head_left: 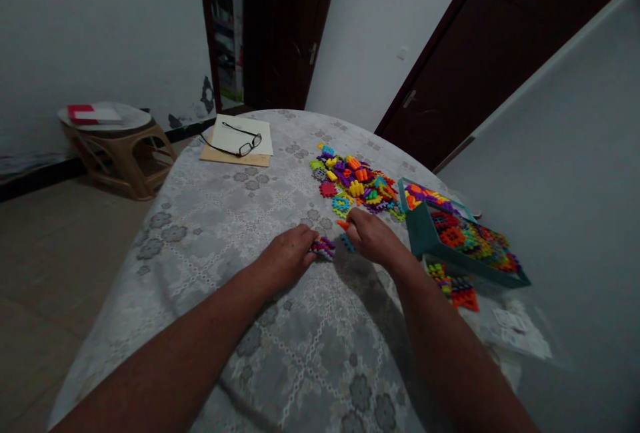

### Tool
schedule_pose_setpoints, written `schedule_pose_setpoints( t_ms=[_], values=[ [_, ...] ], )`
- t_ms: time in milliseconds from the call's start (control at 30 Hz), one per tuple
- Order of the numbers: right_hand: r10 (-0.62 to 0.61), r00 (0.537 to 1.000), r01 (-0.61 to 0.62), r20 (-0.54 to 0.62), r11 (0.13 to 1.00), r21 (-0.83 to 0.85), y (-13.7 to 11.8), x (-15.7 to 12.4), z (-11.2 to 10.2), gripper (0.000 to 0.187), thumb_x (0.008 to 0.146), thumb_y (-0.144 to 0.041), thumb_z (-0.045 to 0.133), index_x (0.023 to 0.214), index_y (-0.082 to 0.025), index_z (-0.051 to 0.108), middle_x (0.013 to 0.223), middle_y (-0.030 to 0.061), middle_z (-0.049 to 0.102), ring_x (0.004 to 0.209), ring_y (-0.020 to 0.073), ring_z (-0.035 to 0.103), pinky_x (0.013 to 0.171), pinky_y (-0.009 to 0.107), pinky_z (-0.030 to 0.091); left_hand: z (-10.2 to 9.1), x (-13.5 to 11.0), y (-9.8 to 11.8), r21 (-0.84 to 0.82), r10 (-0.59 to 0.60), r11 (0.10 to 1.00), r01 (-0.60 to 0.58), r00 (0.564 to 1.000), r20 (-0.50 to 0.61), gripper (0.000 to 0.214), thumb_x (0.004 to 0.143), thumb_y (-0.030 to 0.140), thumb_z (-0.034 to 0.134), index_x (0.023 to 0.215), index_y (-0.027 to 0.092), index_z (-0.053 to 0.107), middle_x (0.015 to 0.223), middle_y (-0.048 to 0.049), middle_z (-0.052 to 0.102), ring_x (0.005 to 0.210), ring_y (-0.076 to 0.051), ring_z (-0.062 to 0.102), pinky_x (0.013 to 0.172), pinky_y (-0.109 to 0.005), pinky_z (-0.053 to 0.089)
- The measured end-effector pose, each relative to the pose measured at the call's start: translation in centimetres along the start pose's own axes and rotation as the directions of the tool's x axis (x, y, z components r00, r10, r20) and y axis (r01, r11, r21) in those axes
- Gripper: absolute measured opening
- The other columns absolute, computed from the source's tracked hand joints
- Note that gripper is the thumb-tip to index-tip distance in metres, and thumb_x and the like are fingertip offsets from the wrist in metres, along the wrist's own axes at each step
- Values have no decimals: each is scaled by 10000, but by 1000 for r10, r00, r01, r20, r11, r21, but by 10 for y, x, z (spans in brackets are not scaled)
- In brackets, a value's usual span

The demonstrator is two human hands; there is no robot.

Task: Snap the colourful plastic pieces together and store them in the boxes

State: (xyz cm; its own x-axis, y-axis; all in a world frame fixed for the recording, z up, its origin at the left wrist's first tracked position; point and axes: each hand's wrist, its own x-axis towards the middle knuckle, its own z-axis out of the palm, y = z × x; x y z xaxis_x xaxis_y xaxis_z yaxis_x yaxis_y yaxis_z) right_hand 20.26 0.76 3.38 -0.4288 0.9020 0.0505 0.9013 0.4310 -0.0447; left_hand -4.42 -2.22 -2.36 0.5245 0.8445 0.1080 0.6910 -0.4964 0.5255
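Note:
My left hand (pixel 287 256) is closed around a small cluster of joined toothed plastic building pieces (pixel 324 247), purple, red and pale in colour. Just to its right, my right hand (pixel 367 233) pinches an orange plastic building piece (pixel 343 224), only its tip showing past the fingers. Under the right hand a blue toothed piece (pixel 347 242) is partly visible; whether the hand touches it I cannot tell. Beyond both hands lies a loose pile of many-coloured toothed pieces (pixel 356 178).
A teal box (pixel 425 230) filled with coloured pieces stands at the right, beside a clear plastic bag (pixel 515 326). Black glasses (pixel 245 148) rest on papers (pixel 260 128) at the far left of the round, cloth-covered table (pixel 210 233). A stool (pixel 135 160) stands beyond the table's left edge.

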Motion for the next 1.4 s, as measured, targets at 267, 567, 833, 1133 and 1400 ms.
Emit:
schedule_pose_setpoints(
  t_ms=[267,567,833,1133,1400],
  values=[
    [86,990,-81,115,996,-48,-38,12,5,152,1104,-196,488,1153,-164,628,1107,126,743,932,228,663,775,310,379,-1,-2,3,19,-21,1000,21,1000,-11,231,982,196,673,1213,203,677,1248,-108,692,1175,-266,681,1063,-387,534],
    [-43,998,34,46,984,172,-31,9,23,163,1113,-253,542,1104,-203,696,1080,72,715,998,211,668,852,293,459,-3,-4,6,99,-69,993,70,997,-14,257,1009,232,679,1260,181,685,1276,-135,712,1194,-289,685,1062,-413,544],
    [-94,989,130,-116,921,367,-17,-11,40,287,1107,-264,478,1255,-189,712,1167,119,772,1086,242,716,997,370,537,5,-6,0,178,-17,984,24,999,-42,317,1020,257,701,1329,197,668,1353,-118,732,1217,-307,657,1052,-427,544],
    [-11,994,62,-111,880,471,-32,-33,52,568,954,-292,735,1506,-220,624,1310,134,745,1125,277,711,1030,423,552,7,-6,-1,220,3,975,6,999,-40,335,1058,298,657,1380,207,646,1400,-112,715,1238,-299,637,1064,-416,532],
    [37,994,18,-103,871,491,-44,-32,52,530,921,-199,729,1443,-212,643,1309,129,733,1198,280,673,1086,416,516,7,-8,6,268,18,963,-13,1000,-15,414,1091,224,517,1493,153,586,1493,-188,667,1336,-334,612,1137,-471,512]
  ],
)
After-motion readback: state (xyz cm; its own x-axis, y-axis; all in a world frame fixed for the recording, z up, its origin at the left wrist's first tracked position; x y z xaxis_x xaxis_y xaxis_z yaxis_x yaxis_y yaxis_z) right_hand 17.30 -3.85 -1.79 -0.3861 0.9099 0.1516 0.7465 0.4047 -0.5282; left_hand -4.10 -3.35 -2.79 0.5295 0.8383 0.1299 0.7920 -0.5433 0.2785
